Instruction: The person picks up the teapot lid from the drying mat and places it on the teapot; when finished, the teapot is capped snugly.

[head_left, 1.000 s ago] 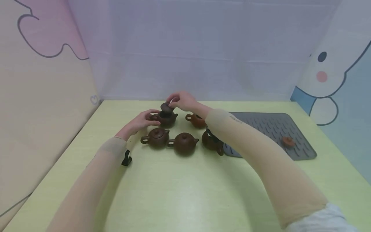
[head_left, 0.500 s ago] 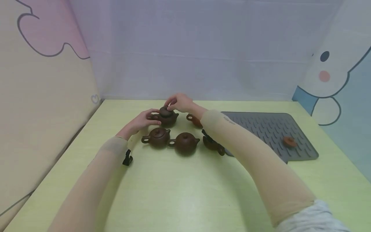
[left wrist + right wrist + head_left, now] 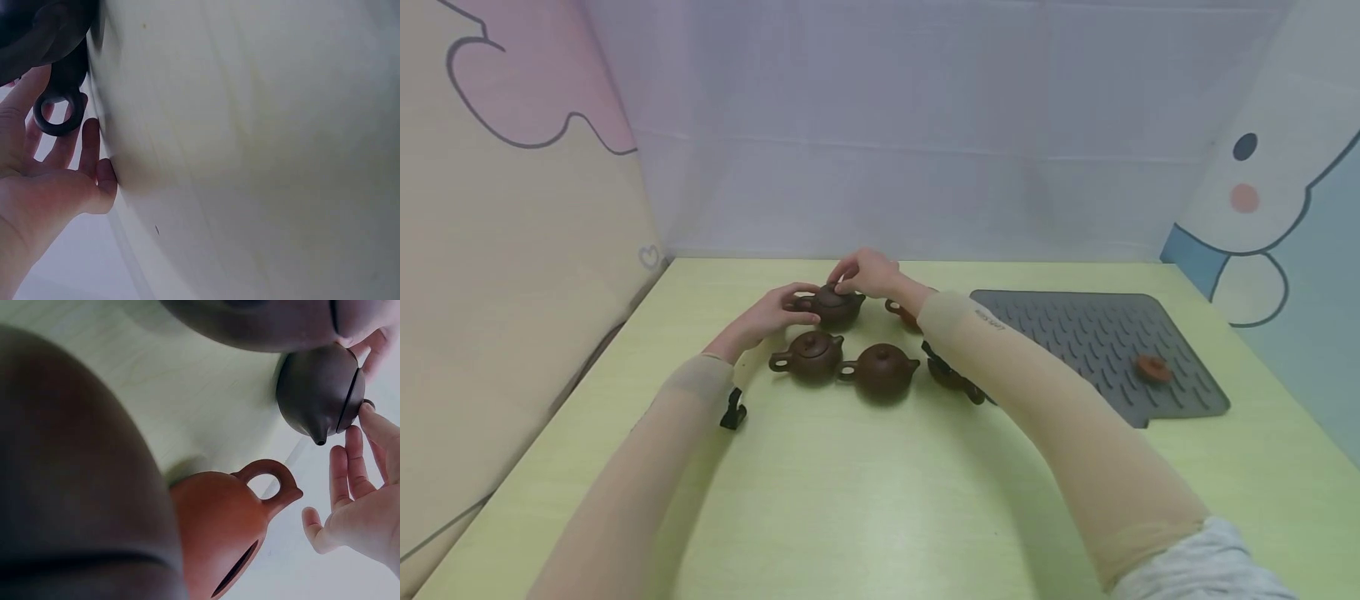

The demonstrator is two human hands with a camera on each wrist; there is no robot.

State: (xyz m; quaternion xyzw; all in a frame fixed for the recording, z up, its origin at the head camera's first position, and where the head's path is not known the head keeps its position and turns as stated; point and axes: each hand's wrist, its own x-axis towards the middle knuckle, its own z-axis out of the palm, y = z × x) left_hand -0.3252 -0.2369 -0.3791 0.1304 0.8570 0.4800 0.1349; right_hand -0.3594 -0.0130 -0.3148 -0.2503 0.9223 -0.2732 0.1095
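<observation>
At the back left of the table, a dark brown teapot stands upright. My left hand holds it at the handle side, thumb in front and fingers behind. In the left wrist view the looped handle shows between those fingers. From above, my right hand pinches the knob of the teapot's lid, which sits on the opening with a thin seam around it. The right hand's other fingers are spread beside the pot.
Two lidded brown teapots, one left of the other, stand in front. A third brown teapot and a lidless orange-brown teapot are partly behind my right arm. A grey ridged mat at right bears an orange-brown lid.
My right hand has lowered the dark lid from above the teapot onto its opening. My left hand has stayed at the handle side.
</observation>
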